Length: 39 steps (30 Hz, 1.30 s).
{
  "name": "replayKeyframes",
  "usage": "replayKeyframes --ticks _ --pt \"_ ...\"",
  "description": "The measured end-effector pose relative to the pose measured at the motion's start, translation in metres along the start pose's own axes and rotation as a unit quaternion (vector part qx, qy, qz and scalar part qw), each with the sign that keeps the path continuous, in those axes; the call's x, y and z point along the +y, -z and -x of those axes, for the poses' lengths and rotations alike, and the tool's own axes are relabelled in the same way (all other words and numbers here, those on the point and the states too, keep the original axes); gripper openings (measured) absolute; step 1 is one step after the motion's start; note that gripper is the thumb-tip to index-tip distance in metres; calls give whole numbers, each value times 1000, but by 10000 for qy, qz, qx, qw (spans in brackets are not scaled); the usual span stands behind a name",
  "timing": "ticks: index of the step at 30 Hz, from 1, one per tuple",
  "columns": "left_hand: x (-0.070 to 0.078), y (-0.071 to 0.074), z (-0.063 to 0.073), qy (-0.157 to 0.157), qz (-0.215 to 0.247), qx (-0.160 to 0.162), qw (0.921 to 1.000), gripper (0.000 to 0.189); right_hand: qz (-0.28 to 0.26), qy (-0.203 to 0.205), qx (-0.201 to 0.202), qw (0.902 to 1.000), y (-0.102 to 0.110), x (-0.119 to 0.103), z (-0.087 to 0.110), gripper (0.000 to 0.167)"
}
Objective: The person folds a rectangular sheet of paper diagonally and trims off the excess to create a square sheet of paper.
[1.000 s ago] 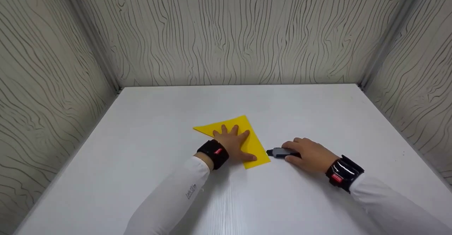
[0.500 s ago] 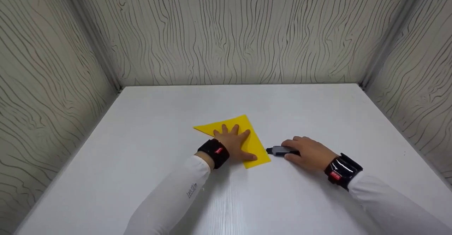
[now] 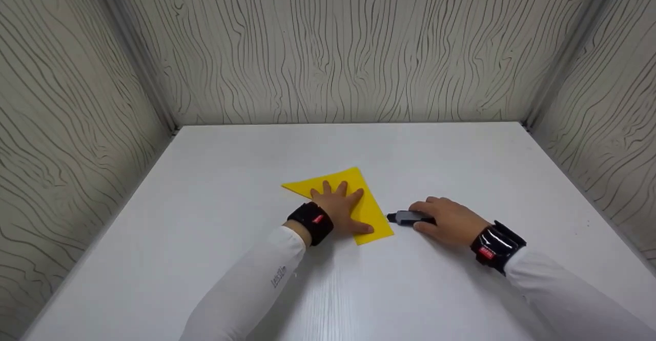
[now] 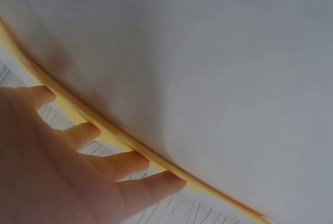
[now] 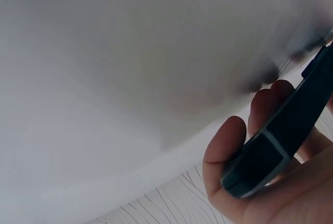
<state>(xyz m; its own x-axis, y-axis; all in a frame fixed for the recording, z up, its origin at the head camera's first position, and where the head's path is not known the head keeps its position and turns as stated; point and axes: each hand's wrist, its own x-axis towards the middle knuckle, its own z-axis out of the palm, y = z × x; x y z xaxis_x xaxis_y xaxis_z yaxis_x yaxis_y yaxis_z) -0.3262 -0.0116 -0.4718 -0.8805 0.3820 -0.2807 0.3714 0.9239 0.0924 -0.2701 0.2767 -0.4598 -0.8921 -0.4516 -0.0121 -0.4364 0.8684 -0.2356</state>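
Observation:
Yellow folded paper (image 3: 369, 210) lies on the white table, its long right edge slanting toward the front right. My left hand (image 3: 335, 210) presses flat on it with fingers spread, hiding its middle. To the right, my right hand (image 3: 451, 223) grips a grey-and-black utility knife (image 3: 406, 218), whose narrow black front end points left, right at the paper's right edge. In the right wrist view, fingers curl round the dark handle (image 5: 296, 115). The left wrist view shows several fingertips along the yellow paper (image 4: 114, 133), seen almost edge-on.
The white table (image 3: 230, 151) spreads around both hands. Wood-grain patterned panels (image 3: 328, 48) stand at the back and on both sides, with grey corner posts (image 3: 558, 69). Black wrist straps (image 3: 310, 223) sit over white sleeves.
My right hand and the utility knife have shifted slightly away from me along the paper's right edge. The left hand and the paper have stayed in place.

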Motion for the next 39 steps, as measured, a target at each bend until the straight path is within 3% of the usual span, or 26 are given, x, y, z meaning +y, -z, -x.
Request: replayKeyframes --ticks 13,24,34,39 --pt "1 4 4 14 -104 -6 9999 104 -5 -16 21 10000 -1 1 -5 39" --pt "-1 -5 -6 96 -48 -22 9999 105 -59 -125 -10 9999 -5 3 -10 40" --pt "1 0 -1 -26 -97 52 9999 104 -61 -59 23 10000 -1 4 -9 38" --pt "0 -3 -4 33 -100 -8 9999 105 -45 -111 -3 9999 -4 4 -11 40"
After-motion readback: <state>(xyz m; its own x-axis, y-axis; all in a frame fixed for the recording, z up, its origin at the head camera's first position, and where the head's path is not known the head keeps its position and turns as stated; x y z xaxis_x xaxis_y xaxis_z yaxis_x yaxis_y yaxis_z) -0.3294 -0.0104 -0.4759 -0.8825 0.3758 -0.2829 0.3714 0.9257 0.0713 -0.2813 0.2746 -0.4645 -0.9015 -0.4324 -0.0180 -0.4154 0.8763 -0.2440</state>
